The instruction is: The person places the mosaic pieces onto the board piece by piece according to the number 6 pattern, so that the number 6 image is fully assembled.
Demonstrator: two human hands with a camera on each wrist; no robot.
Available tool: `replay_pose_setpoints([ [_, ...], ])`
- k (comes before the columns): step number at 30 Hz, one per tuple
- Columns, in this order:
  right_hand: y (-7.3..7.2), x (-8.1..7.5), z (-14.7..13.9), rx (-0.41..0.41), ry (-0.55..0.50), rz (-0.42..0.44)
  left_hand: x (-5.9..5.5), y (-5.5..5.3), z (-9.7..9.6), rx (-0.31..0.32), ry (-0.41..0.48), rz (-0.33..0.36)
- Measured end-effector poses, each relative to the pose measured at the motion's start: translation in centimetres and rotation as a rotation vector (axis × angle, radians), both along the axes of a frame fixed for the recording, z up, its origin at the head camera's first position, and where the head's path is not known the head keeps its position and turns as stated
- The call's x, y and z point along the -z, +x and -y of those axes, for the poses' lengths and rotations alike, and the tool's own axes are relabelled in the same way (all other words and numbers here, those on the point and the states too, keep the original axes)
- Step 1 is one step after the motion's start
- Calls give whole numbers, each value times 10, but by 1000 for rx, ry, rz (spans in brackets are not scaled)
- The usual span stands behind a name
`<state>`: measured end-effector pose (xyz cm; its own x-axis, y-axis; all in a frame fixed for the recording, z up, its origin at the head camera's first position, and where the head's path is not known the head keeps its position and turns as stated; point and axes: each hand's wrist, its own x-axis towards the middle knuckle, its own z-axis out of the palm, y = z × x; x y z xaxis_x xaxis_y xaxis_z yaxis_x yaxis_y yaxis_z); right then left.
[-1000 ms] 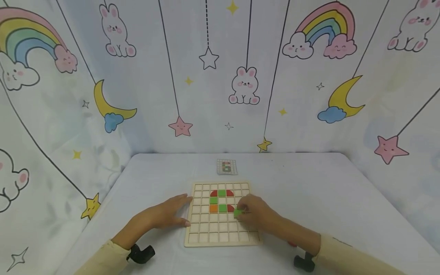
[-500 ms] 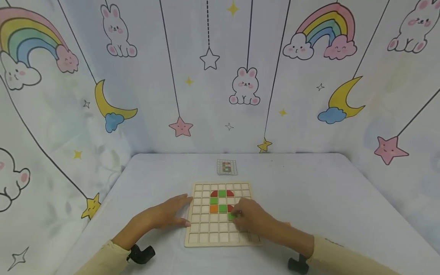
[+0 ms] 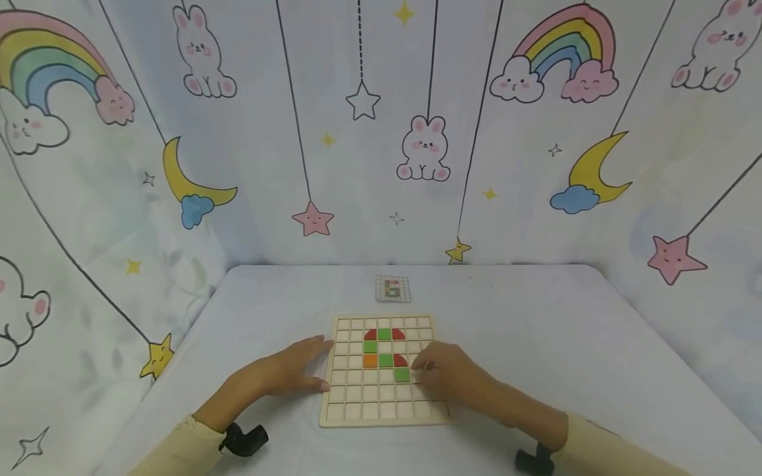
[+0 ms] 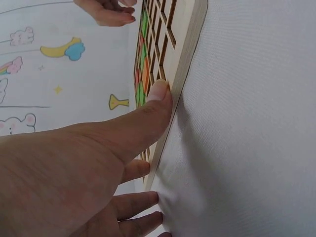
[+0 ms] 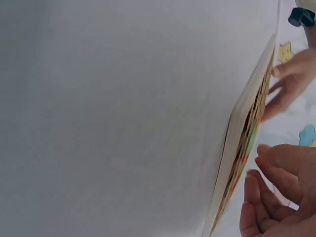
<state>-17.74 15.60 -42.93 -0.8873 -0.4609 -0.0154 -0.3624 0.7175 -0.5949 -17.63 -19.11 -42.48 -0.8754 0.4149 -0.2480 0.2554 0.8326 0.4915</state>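
Note:
A wooden grid board (image 3: 354,412) lies on the white table. Set in its cells are a green square tile (image 3: 401,375), right below a red quarter-round tile (image 3: 401,360), an orange tile (image 3: 370,361) and several more green and red ones. My left hand (image 3: 292,365) rests along the board's left side; in the left wrist view the thumb (image 4: 159,91) lies on the frame, fingers stretched out. Over the right part of the board is my right hand (image 3: 449,373), just right of that green tile. Its fingers (image 5: 252,190) bend loosely with nothing between them in the right wrist view.
Behind the board lies a small pattern card (image 3: 393,289) with a grid of coloured squares. A cloth backdrop (image 3: 351,172) with rabbits, stars and moons surrounds the table (image 3: 524,317). Each wrist bears a black camera mount (image 3: 245,439).
My right hand has brought the green tile left into the cell under the red quarter-round, let it go and drawn back slightly right. The left hand has stayed put.

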Motion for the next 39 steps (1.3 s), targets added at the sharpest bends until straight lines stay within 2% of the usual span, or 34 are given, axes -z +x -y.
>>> replay_pose_setpoints([
  [10,3,-13,-78,114,-38,16,-2,1,3,18,-1,-18],
  [14,10,-15,-111,57,-61,-2,-2,0,3,16,-8,-18],
  [17,15,-17,-132,52,-49,7,-1,0,2,21,-4,-20],
  [25,29,-16,-175,120,-21,142,-1,0,3,22,10,-13],
  [30,37,-14,-200,170,77,240,0,1,3,29,13,-7],
  [34,44,-10,-215,129,136,265,0,1,4,35,10,-12],
  [39,47,-5,-226,29,137,183,1,0,3,40,6,-14],
])
